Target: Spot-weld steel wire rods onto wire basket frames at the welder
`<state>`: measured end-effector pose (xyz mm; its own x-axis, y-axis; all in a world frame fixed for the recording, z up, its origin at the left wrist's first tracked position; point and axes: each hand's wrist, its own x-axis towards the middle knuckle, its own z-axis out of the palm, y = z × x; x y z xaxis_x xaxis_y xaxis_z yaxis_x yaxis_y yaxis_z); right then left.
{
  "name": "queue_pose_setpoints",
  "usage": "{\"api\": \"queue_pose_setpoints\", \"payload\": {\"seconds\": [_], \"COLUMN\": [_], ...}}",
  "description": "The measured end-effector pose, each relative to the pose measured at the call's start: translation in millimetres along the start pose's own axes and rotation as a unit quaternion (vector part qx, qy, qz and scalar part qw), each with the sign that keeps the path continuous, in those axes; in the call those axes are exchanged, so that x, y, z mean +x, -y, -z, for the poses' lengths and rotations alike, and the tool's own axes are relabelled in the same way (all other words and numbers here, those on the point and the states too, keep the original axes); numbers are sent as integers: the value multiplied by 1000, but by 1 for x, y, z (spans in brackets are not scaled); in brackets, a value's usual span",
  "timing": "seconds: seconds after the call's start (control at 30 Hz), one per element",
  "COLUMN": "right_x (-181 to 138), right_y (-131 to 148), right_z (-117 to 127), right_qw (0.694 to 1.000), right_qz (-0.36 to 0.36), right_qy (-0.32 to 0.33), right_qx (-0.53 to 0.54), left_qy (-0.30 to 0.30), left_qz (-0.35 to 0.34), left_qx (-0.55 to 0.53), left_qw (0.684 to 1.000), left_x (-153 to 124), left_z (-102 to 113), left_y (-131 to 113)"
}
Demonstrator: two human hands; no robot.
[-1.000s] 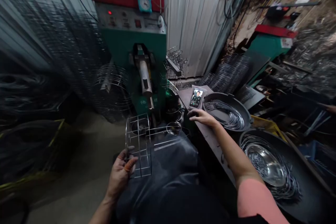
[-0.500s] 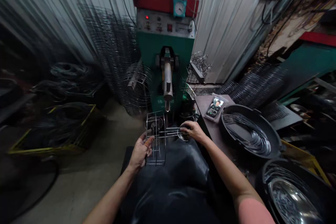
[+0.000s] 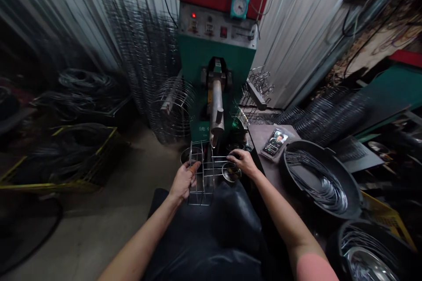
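My left hand (image 3: 184, 181) is closed around the left side of a wire rack (image 3: 201, 195), a small frame of thin bright metal rods held over my dark-covered lap. My right hand (image 3: 242, 162) pinches the right end of a thin wire piece (image 3: 220, 158) that reaches across to the rack. Just below those fingers is a round metal ring (image 3: 231, 172); whether it joins the wire I cannot tell. Directly above the rack hangs the pointed metal electrode (image 3: 214, 138) of a green welding machine (image 3: 217, 57), close to the wires.
A bench (image 3: 260, 134) on my right carries a phone (image 3: 275, 142) and a black pan (image 3: 325, 145) of bent wires. Nearer me sits another black tub (image 3: 343, 237) with a metal bowl. Stacked wire racks (image 3: 141, 52) and a yellow-edged crate (image 3: 108, 149) stand left.
The view has shifted slightly. The rack has moved nearer the electrode tip, and the wires between my hands look more spread apart. Both hands keep their hold.
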<state>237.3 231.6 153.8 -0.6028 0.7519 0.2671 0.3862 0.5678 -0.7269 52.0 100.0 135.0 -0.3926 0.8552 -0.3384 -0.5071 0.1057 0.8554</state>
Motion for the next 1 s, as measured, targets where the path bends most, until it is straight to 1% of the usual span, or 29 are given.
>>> {"api": "queue_pose_setpoints", "payload": {"seconds": [0.2, 0.4, 0.57, 0.7, 0.83, 0.93, 1.0], "right_x": [14, 24, 32, 37, 36, 29, 22], "right_y": [-9, -16, -17, -22, -25, -25, -27], "right_z": [5, 6, 7, 5, 3, 4, 7], "right_qw": [1000, 1000, 1000, 1000, 1000, 1000, 998], "right_qz": [-7, -10, 0, -4, -11, 15, 40], "right_qy": [6, 14, 15, 16, 9, 0, -4], "right_qx": [-7, 1, -7, -11, -17, -18, -39], "left_qy": [7, 10, 0, -7, -10, -14, -17], "left_qz": [11, 10, 19, 29, 39, 37, 34], "left_qx": [-6, -14, -20, -22, -21, -23, -25], "left_qw": [1000, 1000, 1000, 999, 999, 999, 999], "left_x": [15, 22, 29, 34, 36, 36, 36], "left_z": [-5, -9, -11, -12, -12, -11, -12], "left_y": [-2, -4, -8, -11, -12, -11, -11]}}
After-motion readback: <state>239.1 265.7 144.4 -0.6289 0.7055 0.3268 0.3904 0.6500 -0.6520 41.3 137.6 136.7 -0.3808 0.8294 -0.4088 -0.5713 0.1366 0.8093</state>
